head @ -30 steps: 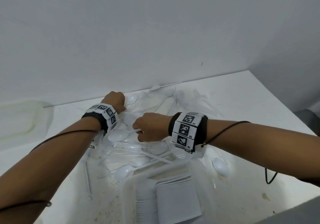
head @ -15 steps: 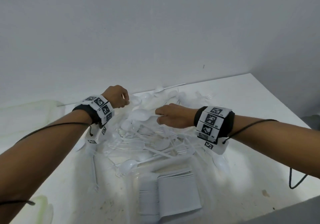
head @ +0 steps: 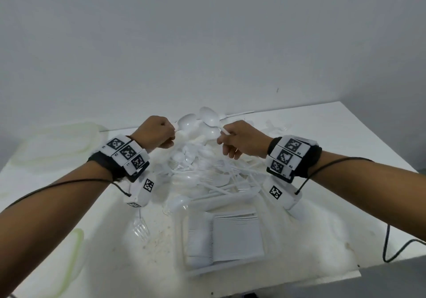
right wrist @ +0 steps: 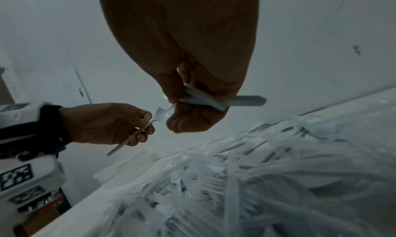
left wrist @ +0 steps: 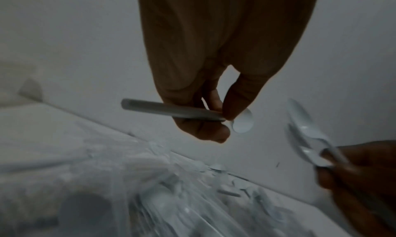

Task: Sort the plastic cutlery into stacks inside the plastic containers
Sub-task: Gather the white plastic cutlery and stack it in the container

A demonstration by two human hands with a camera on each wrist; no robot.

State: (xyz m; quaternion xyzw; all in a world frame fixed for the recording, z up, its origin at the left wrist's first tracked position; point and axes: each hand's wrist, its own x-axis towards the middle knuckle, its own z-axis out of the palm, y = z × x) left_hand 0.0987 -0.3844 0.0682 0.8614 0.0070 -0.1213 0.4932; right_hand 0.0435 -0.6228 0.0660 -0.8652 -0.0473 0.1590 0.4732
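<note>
A loose pile of white plastic cutlery (head: 207,173) lies at the middle of the white table. Nearer me stands a clear plastic container (head: 220,199) with neat rows of stacked cutlery (head: 235,235). Both hands hover above the far side of the pile. My left hand (head: 171,136) pinches the handle of a white spoon (left wrist: 167,110), bowl (head: 186,121) pointing away. My right hand (head: 227,141) grips nested white spoons (left wrist: 304,130) by their handles (right wrist: 246,101). The two bowls nearly meet. In the right wrist view the left hand (right wrist: 147,122) holds its spoon (right wrist: 128,139) close to my right fingers.
A grey wall stands right behind the pile. Translucent container lids lie at the far left (head: 57,141) and near left (head: 71,251). A single fork (head: 140,227) lies left of the container. A black cable (head: 391,247) hangs off the table's right edge.
Both hands have lifted off the pile. The right hand has come up and away from me with its spoons, and the two hands now hold their spoons close together.
</note>
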